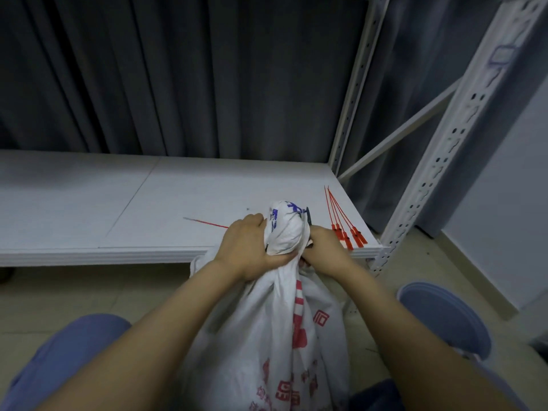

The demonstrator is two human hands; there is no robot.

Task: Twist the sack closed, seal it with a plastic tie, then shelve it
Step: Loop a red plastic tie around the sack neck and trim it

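Left hand [249, 247] grip clenches sack [284, 232] neck; right hand [321, 247] grip state unclear behind it.

The sack [284, 336] you hold is white, printed with red characters and a red-and-white striped band down its front, while its bunched top carries blue print. On the white shelf [118, 203] you can see a bundle of red plastic ties [345, 229] with flat red tags at their near ends, and one more red tie [207, 223] lying apart from them to your left. Behind the shelf the curtain [178, 75] is dark grey in vertical folds, the perforated upright post [462, 134] is white, your trousers [59, 360] are light blue, and the floor [89, 292] is pale beige.
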